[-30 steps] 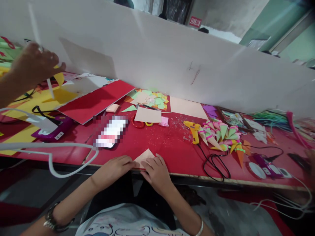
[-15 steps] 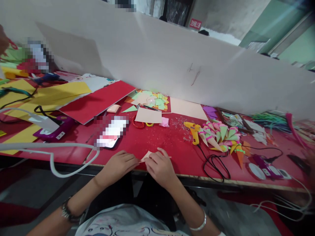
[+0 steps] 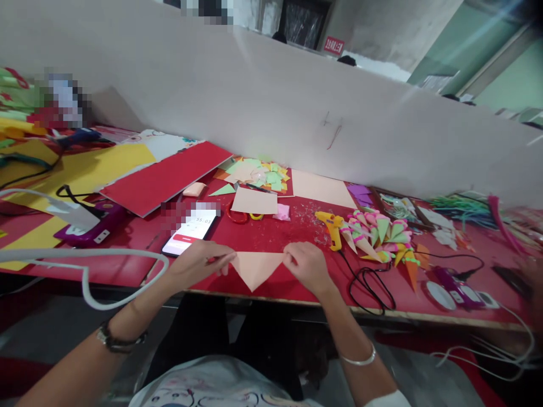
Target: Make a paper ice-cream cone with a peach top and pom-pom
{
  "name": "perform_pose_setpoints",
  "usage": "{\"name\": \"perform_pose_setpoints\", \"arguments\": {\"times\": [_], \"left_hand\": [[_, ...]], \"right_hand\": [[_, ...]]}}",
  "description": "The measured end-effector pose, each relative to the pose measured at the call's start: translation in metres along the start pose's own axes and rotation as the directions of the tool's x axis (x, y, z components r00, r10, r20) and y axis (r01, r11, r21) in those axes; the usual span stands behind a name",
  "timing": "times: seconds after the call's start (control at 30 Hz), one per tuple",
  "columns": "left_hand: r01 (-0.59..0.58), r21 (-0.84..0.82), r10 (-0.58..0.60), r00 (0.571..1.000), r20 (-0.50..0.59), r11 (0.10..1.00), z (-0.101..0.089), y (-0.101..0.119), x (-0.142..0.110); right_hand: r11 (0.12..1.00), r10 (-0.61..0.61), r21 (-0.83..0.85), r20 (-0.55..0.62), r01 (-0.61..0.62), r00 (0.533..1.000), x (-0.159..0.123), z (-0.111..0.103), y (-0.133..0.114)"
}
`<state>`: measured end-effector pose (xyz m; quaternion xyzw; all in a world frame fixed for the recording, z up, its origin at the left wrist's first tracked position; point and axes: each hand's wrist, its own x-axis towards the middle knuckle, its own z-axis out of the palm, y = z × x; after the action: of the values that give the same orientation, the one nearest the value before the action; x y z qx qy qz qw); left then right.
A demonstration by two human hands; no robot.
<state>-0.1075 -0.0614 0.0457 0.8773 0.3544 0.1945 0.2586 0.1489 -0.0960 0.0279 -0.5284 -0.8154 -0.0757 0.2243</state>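
In the head view, the left hand (image 3: 207, 263) pinches one corner of a peach paper triangle (image 3: 255, 268), and the right hand (image 3: 309, 267) pinches the other top corner. The triangle is between them at the front of the red table (image 3: 292, 234), with its tip pointing at the person. I cannot tell if it touches the table. A phone (image 3: 193, 229) lies just past the left hand, which hides a bit of it. A white bent tube (image 3: 123, 303) loops close to the left arm. Farther back, a pale card (image 3: 254, 201) covers part of a red ring handle (image 3: 236, 215), beside a small pink packet (image 3: 282, 212). To the right are a yellow glue gun (image 3: 334, 232), its curly black cord (image 3: 368, 288) and a pile of paper cones (image 3: 379, 232). A big red board (image 3: 165, 178) leans back on the left, and paper scraps (image 3: 275, 180) lie by the wall (image 3: 275, 102).
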Motion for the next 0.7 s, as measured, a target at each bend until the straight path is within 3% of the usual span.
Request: {"name": "perform_pose_setpoints", "arguments": {"times": [0.13,0.2,0.27,0.4,0.53,0.7], "left_hand": [[-0.020,0.148,0.016,1.000,0.024,0.989,-0.001,-0.008,-0.002],[-0.068,0.231,0.062,0.998,0.033,0.970,0.002,-0.007,0.000],[-0.123,0.298,0.120,0.992,0.030,0.946,0.006,-0.003,0.004],[-0.178,0.498,0.250,0.965,-0.082,0.849,0.009,0.011,0.010],[-0.170,0.645,0.332,0.933,-0.137,0.745,0.015,0.022,0.014],[-0.179,0.627,0.338,0.930,-0.144,0.759,0.027,0.017,0.019]], "right_hand": [[0.987,0.155,-0.027,-0.093,-0.158,0.983,-0.002,-0.011,0.008],[0.994,0.104,0.053,-0.090,-0.100,0.990,0.004,-0.015,-0.004],[0.994,-0.039,0.098,0.003,0.039,0.999,0.011,-0.015,-0.019],[0.976,-0.217,0.063,0.167,0.210,0.962,0.020,-0.007,-0.039],[0.984,-0.169,-0.005,0.245,0.176,0.955,0.023,0.001,-0.044],[0.992,-0.123,0.074,0.271,0.107,0.955,0.025,0.000,-0.045]]}}
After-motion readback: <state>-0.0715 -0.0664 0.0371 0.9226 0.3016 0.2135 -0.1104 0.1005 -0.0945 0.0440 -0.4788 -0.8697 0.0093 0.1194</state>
